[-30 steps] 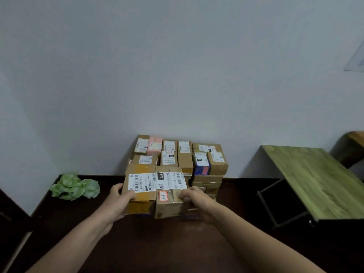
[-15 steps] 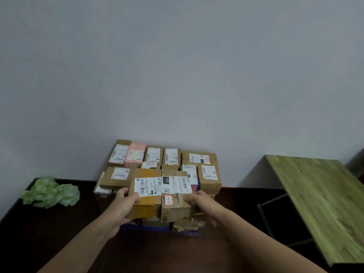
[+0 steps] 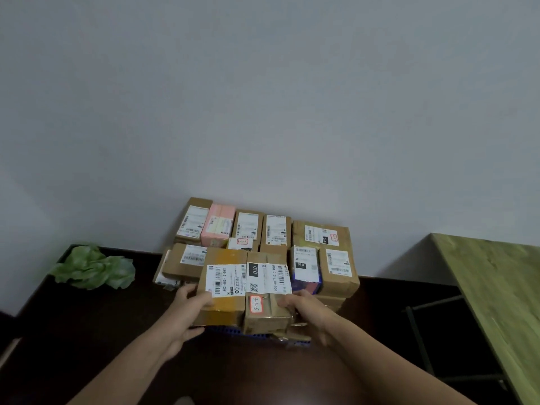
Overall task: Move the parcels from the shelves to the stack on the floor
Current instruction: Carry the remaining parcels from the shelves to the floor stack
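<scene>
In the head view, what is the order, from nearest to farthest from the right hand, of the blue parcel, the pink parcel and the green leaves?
1. The blue parcel, just behind the right hand.
2. The pink parcel, in the back row, to the left.
3. The green leaves, far to the left, apart from the parcels.

The brown cardboard parcel wrapped in yellowish tape [image 3: 223, 308] has a smooth, slightly shiny skin; the plain brown cardboard parcel [image 3: 267, 317] beside it is matt, creased and rumpled low down. Both carry smooth white paper labels [image 3: 225, 280]. The stack of brown cardboard parcels [image 3: 298, 233] behind is matt, with one pink box [image 3: 217, 226] of smooth card. The green-tinted wooden desk [image 3: 496, 287] shows grain; its thin black frame [image 3: 432, 304] looks like metal. The dark floor [image 3: 87, 331] is smooth with a faint sheen; the white wall [image 3: 263, 97] matt.
</scene>
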